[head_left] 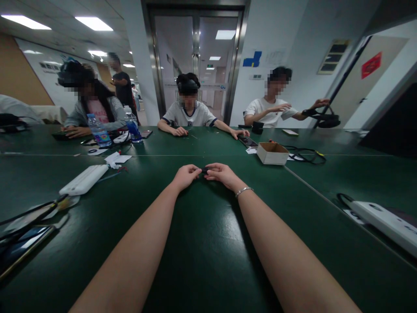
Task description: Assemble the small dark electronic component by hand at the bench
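Observation:
Both my hands meet over the middle of the dark green table (202, 243). A small black object (205, 170) is between them, too small and too covered by fingers to name. My left hand (186, 176) pinches its left end between thumb and fingers. On the other side, my right hand (223, 175) has its thumb and fingers closed around the right end. A silver bracelet (244, 190) circles my right wrist.
An open cardboard box (273, 156) stands right of my hands, near a black cable (309, 156). Leftward lie a white power strip (84, 179), a phone (26, 248) and two bottles (99, 130). Another power strip (387, 221) sits at right. Several people sit across the table.

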`<state>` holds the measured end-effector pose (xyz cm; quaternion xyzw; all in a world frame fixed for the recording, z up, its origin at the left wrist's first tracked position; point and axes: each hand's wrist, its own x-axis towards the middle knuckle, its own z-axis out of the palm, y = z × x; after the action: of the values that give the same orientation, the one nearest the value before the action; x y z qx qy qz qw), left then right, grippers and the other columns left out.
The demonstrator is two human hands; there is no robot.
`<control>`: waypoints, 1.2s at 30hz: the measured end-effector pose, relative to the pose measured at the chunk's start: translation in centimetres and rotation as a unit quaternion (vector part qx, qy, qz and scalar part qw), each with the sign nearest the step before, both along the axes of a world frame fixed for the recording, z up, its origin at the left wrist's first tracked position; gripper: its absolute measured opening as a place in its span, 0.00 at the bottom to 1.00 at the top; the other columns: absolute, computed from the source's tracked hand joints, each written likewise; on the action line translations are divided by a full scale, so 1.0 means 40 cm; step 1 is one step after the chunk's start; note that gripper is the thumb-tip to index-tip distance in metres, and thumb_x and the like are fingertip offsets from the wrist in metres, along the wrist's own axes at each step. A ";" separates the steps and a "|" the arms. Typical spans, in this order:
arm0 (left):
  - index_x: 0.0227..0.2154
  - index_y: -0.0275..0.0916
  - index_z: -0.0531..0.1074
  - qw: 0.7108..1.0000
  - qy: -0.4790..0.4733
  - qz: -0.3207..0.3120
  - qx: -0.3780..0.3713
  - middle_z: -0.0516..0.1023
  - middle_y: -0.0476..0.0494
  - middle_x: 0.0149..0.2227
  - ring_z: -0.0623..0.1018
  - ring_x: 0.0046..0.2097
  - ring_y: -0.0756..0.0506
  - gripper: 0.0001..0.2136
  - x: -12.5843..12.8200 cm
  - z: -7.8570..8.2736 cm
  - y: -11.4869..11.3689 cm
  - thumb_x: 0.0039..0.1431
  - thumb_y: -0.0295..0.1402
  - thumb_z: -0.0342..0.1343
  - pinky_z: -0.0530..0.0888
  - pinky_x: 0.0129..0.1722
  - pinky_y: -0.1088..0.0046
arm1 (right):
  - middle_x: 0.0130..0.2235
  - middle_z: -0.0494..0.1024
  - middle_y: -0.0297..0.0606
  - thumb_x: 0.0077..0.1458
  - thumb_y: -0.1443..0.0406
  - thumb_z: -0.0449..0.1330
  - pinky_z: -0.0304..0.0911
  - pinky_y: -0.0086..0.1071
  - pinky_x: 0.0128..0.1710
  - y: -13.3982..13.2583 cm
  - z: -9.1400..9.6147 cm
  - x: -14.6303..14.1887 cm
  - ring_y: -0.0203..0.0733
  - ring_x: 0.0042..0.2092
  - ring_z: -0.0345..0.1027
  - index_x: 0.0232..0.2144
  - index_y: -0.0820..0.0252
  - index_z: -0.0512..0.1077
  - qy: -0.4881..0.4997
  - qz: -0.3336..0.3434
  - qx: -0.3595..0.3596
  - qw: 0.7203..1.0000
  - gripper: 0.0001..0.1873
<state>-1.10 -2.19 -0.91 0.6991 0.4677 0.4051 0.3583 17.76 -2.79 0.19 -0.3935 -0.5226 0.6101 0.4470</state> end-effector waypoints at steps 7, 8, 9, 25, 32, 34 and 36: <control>0.32 0.35 0.74 1.000 0.011 -0.010 -0.002 0.75 0.46 0.25 0.72 0.28 0.49 0.16 -0.008 -0.007 0.008 0.53 0.46 0.55 0.68 0.31 0.72 | 0.31 0.79 0.40 0.54 0.80 0.60 0.74 0.24 0.34 -0.002 0.002 0.001 0.35 0.32 0.76 0.40 0.67 0.71 -0.008 0.007 0.001 1.000 0.12; 0.31 0.35 0.74 1.000 0.016 -0.009 0.001 0.75 0.46 0.25 0.72 0.28 0.49 0.17 -0.009 -0.008 0.009 0.53 0.47 0.55 0.68 0.31 0.73 | 0.31 0.79 0.40 0.54 0.80 0.60 0.74 0.25 0.34 -0.002 0.001 0.002 0.35 0.32 0.76 0.40 0.67 0.71 -0.009 0.009 0.003 1.000 0.12; 0.31 0.35 0.74 1.000 0.021 -0.006 0.004 0.75 0.46 0.25 0.72 0.28 0.49 0.18 -0.009 -0.009 0.010 0.53 0.48 0.54 0.68 0.30 0.73 | 0.32 0.79 0.39 0.54 0.80 0.60 0.74 0.25 0.35 -0.002 0.001 0.002 0.35 0.32 0.76 0.40 0.66 0.71 -0.010 0.010 0.007 1.000 0.12; 0.20 0.39 0.69 0.993 0.108 0.056 0.011 0.69 0.49 0.17 0.69 0.23 0.48 0.27 -0.008 0.025 -0.027 0.59 0.55 0.40 0.61 0.28 0.72 | 0.30 0.78 0.37 0.53 0.77 0.61 0.73 0.22 0.31 -0.006 0.006 -0.002 0.33 0.30 0.74 0.40 0.65 0.72 -0.027 0.031 0.021 0.999 0.11; 0.24 0.39 0.68 0.994 0.086 0.037 0.049 0.69 0.50 0.22 0.69 0.27 0.49 0.19 -0.007 0.018 -0.023 0.59 0.49 0.45 0.62 0.29 0.73 | 0.31 0.79 0.42 0.57 0.71 0.62 0.72 0.21 0.29 -0.002 0.008 -0.010 0.32 0.27 0.73 0.36 0.68 0.72 -0.029 0.008 -0.005 1.000 0.03; 0.27 0.39 0.70 0.995 0.077 0.043 0.052 0.70 0.51 0.24 0.69 0.28 0.49 0.16 -0.006 0.014 -0.021 0.57 0.47 0.48 0.63 0.29 0.74 | 0.30 0.79 0.44 0.59 0.70 0.60 0.72 0.21 0.28 -0.003 0.011 -0.014 0.32 0.26 0.73 0.34 0.68 0.72 -0.036 0.003 -0.009 0.999 0.04; 0.30 0.39 0.70 0.996 0.058 0.044 0.053 0.70 0.51 0.25 0.69 0.29 0.49 0.12 -0.005 0.010 -0.019 0.56 0.43 0.51 0.64 0.29 0.74 | 0.28 0.79 0.45 0.61 0.69 0.58 0.71 0.21 0.26 -0.004 0.013 -0.018 0.32 0.24 0.72 0.30 0.69 0.72 -0.053 -0.005 -0.009 0.999 0.08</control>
<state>-1.31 -2.97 -0.49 0.7183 0.4961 0.4029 0.2750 17.03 -2.94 0.72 -0.4323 -0.5379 0.5909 0.4180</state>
